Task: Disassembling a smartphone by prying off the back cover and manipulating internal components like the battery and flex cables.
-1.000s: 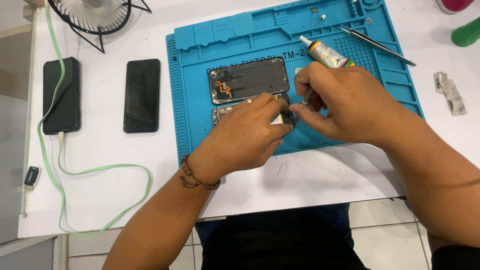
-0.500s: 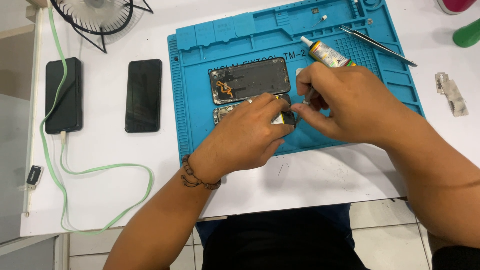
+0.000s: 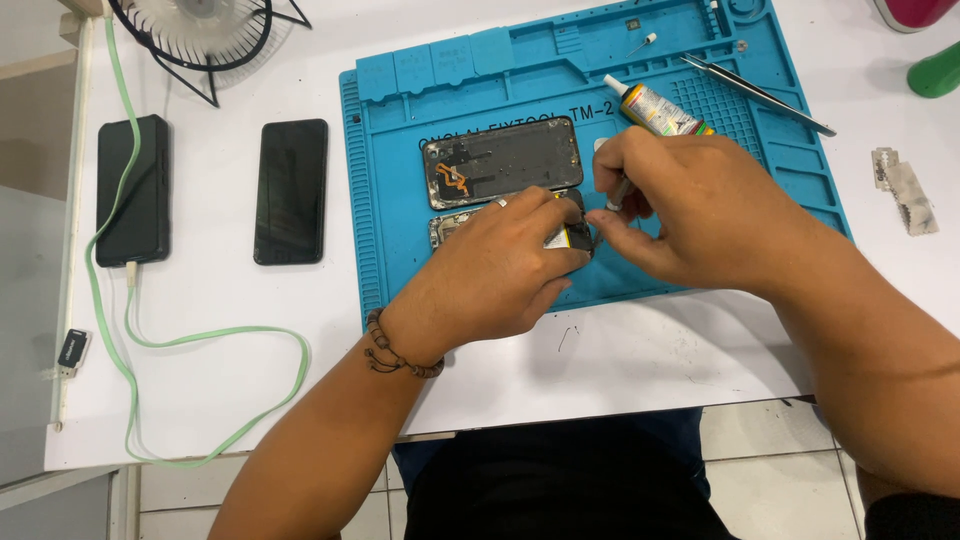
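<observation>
Blue mat (image 3: pixel 400 180) holds everything – opened phone (image 3: pixel 503 160), glue tube (image 3: pixel 655 108), tweezers (image 3: pixel 755 95). Left hand (image 3: pixel 500 275) clamps the second phone (image 3: pixel 445 228) mid-mat; right hand (image 3: pixel 700 205) pinches a thin tool (image 3: pixel 617 195) – tip hidden.

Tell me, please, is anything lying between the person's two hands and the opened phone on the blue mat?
Nothing visible does. The left hand rests directly on the opened phone, and the right hand meets it at the phone's right end. The glue tube lies behind, out of the way.
</observation>
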